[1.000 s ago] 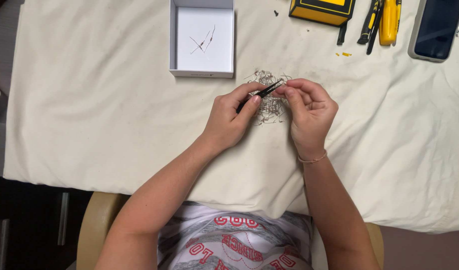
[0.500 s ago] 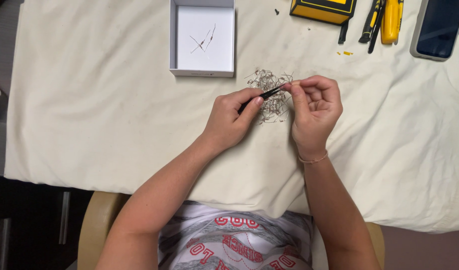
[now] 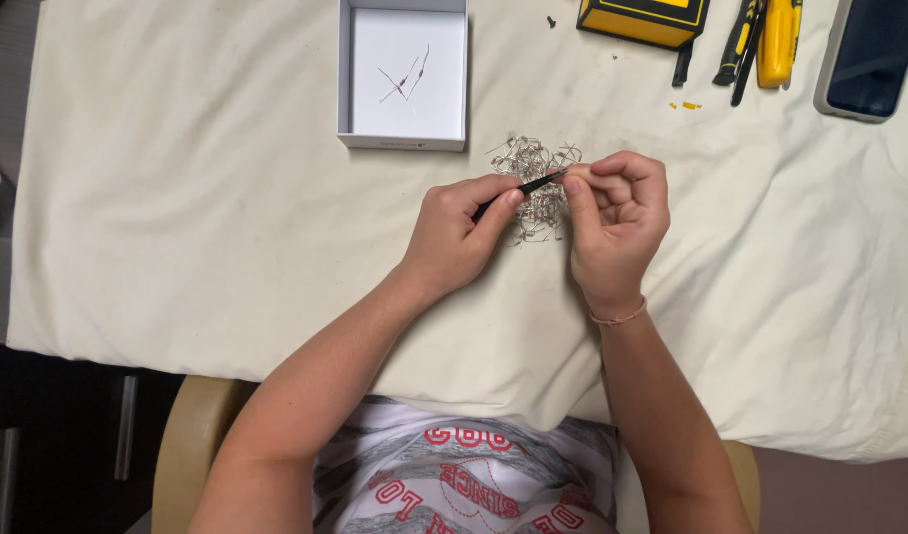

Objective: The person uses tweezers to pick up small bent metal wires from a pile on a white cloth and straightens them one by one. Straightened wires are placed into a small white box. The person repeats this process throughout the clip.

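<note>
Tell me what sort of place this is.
Probably a home electronics hobby bench: a table under a cream cloth, a tangled pile of wire-legged components, a white open cardboard box, and yellow-handled hand tools beside a yellow-and-black case.

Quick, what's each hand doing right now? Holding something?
Left hand: closed, holding black tweezers, tip at the pile of wire parts.
Right hand: fingers curled, pinching at the tweezers' tip; what it pinches is too small to tell.

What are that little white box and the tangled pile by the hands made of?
The white box looks like matte cardboard: thin, straight walls and no shine. The tangled pile seems to be thin bare metal wire leads, glinting silver, with small brownish bodies that are too small to identify.
</note>
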